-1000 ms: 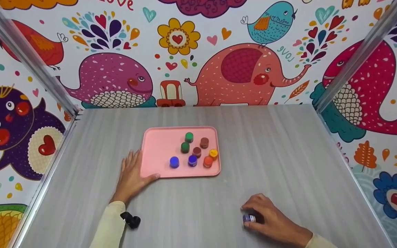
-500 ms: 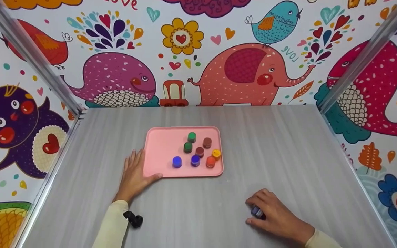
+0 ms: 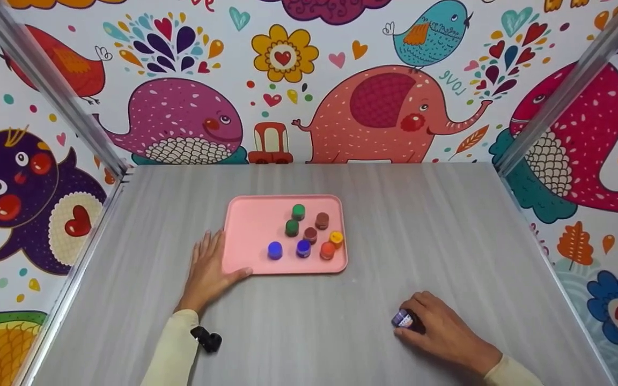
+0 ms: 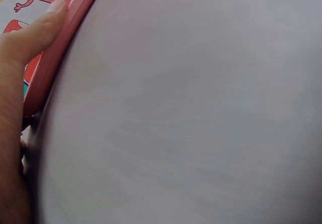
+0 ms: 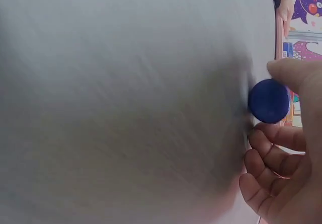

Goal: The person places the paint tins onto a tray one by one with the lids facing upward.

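My right hand [image 3: 440,332] pinches a small paint jar [image 3: 403,318] between thumb and fingers, low over the front right of the table. Part of its pale label shows in the head view, and its round dark blue lid [image 5: 269,101] faces the camera in the right wrist view. With fingers straight, my left hand [image 3: 206,276] rests at the front left corner of a pink tray [image 3: 250,220]; the thumb [image 4: 50,22] lies on the rim. Several paint jars stand in the tray: green, brown, yellow, an orange-red jar [image 3: 328,250] and a blue jar [image 3: 275,250].
The grey wood-grain table [image 3: 309,332] lies under everything. Metal frame posts [image 3: 81,102] and cartoon-printed walls [image 3: 330,48] bound it at the back and sides. A small black device [image 3: 207,339] sits on the left sleeve.
My right hand has shifted slightly right and away from me, turning the jar in its fingers so the label shows again. The left hand stays at the tray's corner.
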A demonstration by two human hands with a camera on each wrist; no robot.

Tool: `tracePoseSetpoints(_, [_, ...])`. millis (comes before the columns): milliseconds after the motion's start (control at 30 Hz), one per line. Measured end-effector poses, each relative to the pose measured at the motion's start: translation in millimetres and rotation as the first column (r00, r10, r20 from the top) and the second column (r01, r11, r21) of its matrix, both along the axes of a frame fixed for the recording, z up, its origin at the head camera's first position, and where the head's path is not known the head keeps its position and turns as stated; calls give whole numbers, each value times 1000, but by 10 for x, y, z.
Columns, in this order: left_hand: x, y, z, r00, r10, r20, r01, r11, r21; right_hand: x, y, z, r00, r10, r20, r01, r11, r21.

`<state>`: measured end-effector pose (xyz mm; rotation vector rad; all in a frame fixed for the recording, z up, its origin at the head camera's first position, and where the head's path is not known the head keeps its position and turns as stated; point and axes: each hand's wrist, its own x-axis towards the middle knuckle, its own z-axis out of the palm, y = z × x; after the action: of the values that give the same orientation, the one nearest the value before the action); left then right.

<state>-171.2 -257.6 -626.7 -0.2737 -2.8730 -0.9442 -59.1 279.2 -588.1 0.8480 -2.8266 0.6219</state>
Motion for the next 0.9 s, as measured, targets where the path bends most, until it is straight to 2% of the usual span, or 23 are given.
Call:
tracePoseSetpoints(233, [18, -8, -18, 1000, 8, 17, -9, 1000, 5, -158, -34, -8, 996, -8, 84, 12, 999, -53])
tracePoseSetpoints(533, [13, 9, -17, 1000, 10, 19, -11, 1000, 18, -479, -23, -30, 1000, 4, 28, 0, 988, -152])
tracePoseSetpoints(767, [2, 10, -6, 1000, 9, 8, -9, 1000, 8, -683, -57, -22, 997, -17, 74, 33, 976, -213])
tracePoseSetpoints(900, [3, 13, 5, 1000, 9, 7, -9, 1000, 7, -793, -105, -3, 998, -1, 62, 14, 976, -216])
